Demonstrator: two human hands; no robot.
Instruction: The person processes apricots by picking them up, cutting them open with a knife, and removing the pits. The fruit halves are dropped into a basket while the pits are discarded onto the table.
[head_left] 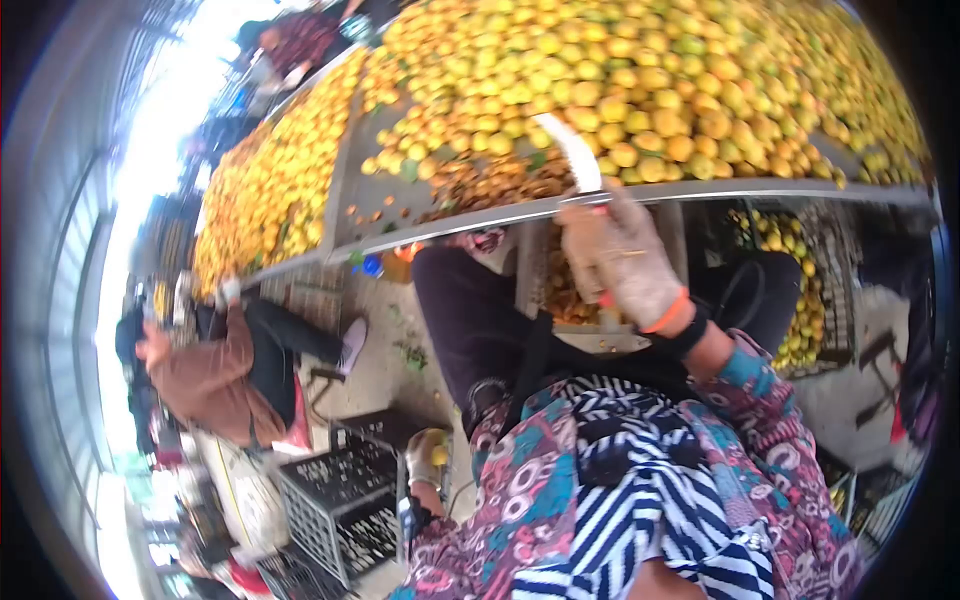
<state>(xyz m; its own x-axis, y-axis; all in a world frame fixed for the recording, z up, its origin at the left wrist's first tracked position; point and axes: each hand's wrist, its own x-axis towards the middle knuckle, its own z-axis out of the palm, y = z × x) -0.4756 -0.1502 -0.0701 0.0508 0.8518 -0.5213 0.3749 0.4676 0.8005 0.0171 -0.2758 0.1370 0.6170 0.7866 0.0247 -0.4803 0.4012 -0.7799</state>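
Observation:
My right hand [618,250], in a soiled pale glove with an orange band at the wrist, is closed around the handle of a curved knife [575,155]. The blade points up and left over the front rim of the metal table [480,222]. Down at the left, by the black crates, my gloved left hand [424,462] is closed on a yellow apricot [439,455]. A large heap of yellow-orange apricots [640,90] covers the table. Nearer the rim lies a pile of flattened orange-brown pieces [495,183].
Black plastic crates [345,480] stand on the floor at my left. Beyond them a person in a brown top [215,385] sits at the table's edge. Below the table at right, more apricots [800,320] fill a crate. Another person [290,50] is at the far upper left.

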